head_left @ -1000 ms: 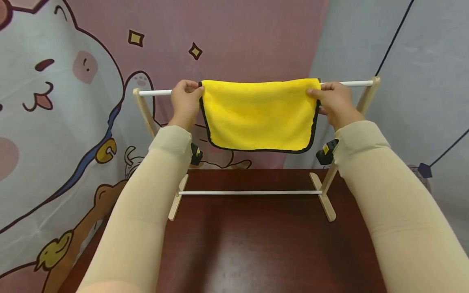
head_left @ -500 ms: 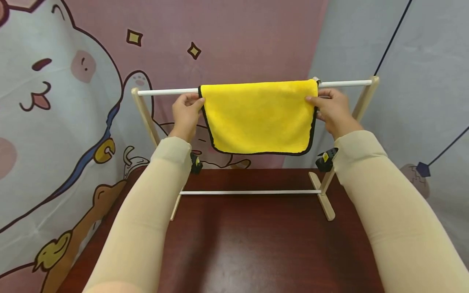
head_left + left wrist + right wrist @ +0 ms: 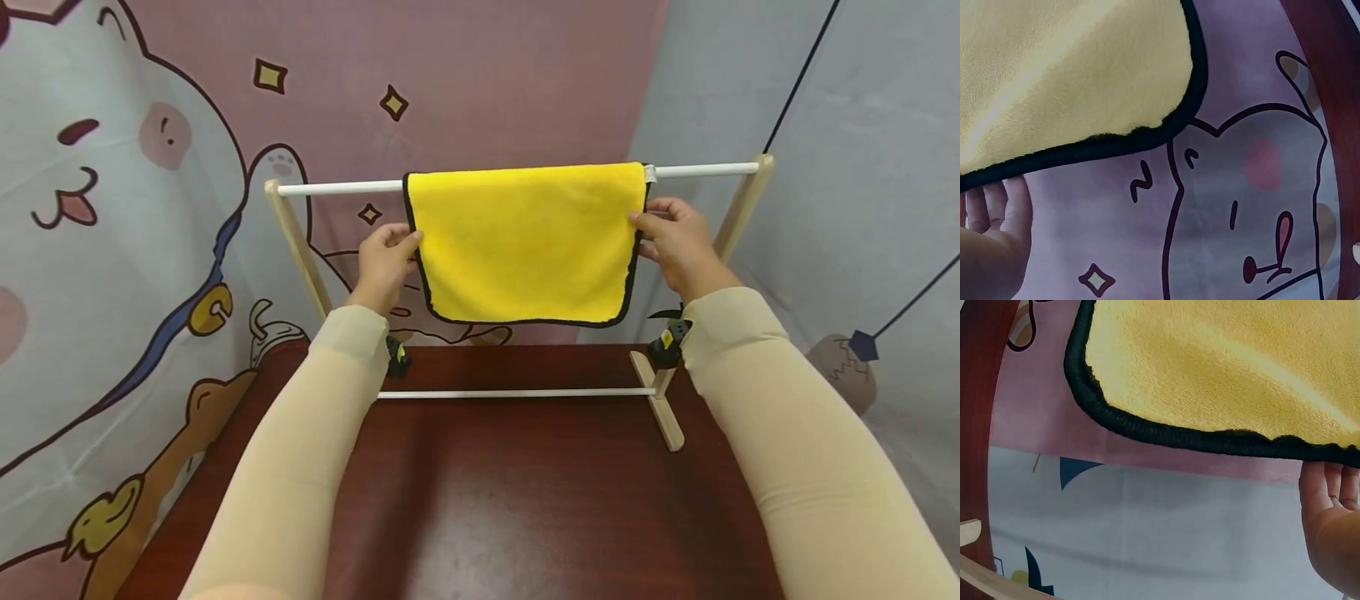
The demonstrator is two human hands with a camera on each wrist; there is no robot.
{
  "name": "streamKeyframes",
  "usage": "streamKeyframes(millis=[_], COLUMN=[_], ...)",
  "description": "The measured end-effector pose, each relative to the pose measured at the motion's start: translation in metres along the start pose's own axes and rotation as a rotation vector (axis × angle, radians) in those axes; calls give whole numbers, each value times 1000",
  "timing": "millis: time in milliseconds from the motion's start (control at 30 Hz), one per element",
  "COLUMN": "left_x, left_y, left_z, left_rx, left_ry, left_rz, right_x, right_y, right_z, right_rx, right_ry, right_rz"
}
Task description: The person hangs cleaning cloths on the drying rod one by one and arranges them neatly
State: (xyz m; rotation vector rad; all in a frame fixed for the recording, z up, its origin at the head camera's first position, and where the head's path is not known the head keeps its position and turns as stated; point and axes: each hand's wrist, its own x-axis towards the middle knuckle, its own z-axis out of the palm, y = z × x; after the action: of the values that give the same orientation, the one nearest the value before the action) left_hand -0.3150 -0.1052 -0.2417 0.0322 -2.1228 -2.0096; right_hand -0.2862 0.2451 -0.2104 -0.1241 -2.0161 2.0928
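A yellow towel with black edging hangs over the white top bar of a wooden rack. My left hand pinches its left edge below the bar, thumb in front and fingers behind. On the opposite side my right hand holds the right edge the same way, slightly higher. A small white tag shows at the towel's top right corner. In the left wrist view the towel's lower corner hangs free, and fingers show behind the edging. The right wrist view shows the other lower corner, with fingers behind the cloth.
The rack's pale wooden posts stand outside both hands. A thin white lower bar runs between its feet on the dark red-brown table. Behind hangs a pink and grey cloth backdrop with cartoon drawings.
Both hands have slid down the towel's side edges from bar height to below the bar. The towel now lies smooth over the bar, its lower edge hanging slightly lower.
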Motion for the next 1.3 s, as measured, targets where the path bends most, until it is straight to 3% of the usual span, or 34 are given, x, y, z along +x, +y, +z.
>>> streamKeyframes(millis=[267,500,867,1300], left_x=[2,6,7,11], left_y=[11,26,49,39], left_z=[-3,-5,4,16], left_rx=[-104,-154,-109,-116], left_ry=[73,117,196,223], left_rz=[70,150,186,186], right_x=[4,7,18,22], right_y=[-6,-19,-45,-35], right_z=[1,5,11,8], right_rx=[26,60,-140,-404], right_ry=[109,139,214,285], right_rz=[-59,-99,-132,-190])
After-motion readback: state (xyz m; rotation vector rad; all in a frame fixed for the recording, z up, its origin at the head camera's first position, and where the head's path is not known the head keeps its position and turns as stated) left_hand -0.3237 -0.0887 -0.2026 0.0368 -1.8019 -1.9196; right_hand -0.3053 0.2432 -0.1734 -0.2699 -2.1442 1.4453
